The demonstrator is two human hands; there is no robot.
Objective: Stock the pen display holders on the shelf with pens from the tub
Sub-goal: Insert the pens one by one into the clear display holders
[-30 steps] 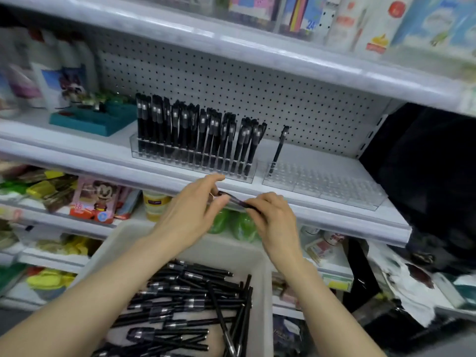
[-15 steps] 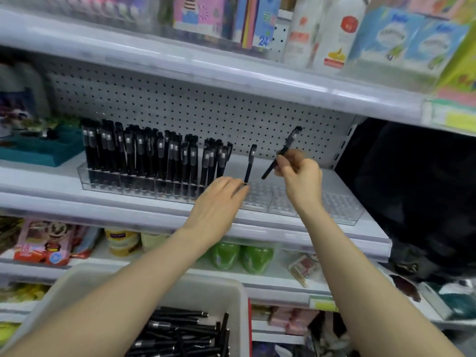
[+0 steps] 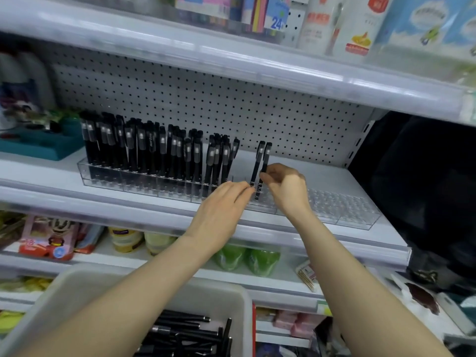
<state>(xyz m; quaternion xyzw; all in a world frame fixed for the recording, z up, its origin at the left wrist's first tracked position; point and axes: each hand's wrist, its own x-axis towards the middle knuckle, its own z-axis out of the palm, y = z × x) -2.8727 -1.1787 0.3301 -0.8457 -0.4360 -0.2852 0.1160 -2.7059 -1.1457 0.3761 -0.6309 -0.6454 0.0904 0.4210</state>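
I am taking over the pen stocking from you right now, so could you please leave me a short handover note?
Right hand: pinches a black pen, upright, its tip in the right clear holder.
Left hand: holds nothing; straight fingertips at the base of the neighbouring pen.
Done: left holder looks full; right holder has just these two pens.
Left: fill the right holder's other slots from the tub, where many loose pens lie.

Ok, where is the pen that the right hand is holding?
Head view, middle shelf: the pen pinched by the right hand stands nearly upright at the left end of the mostly empty clear holder, just right of another lone pen.
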